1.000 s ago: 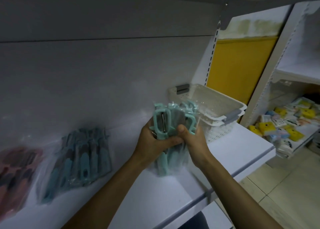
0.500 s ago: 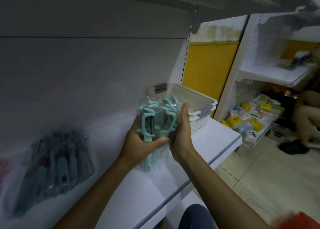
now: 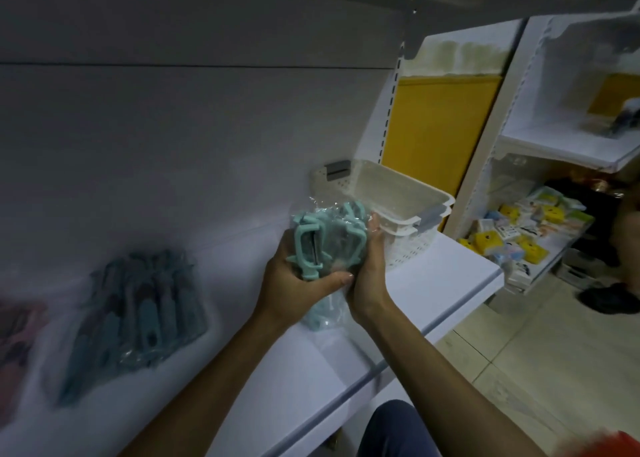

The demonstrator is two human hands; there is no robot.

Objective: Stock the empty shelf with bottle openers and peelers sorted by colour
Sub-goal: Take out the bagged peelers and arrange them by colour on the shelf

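**Peelers held beside the basket**

Both hands on the mint peeler pack (image 3: 323,245)! Left hand (image 3: 294,283) wraps its grip round one side, thumb across the front; right hand (image 3: 369,276) clamps the other. The pack is up just left of the white basket (image 3: 398,193), over the shelf (image 3: 450,283). Further left of the basket a teal pack (image 3: 138,311) lies flat, then a blurred pinkish pack (image 3: 17,335).

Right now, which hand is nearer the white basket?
Right. The right hand grips the peeler pack on the side facing the basket, fingertips close by its front corner; the left hand holds the pack's other side, farther away.
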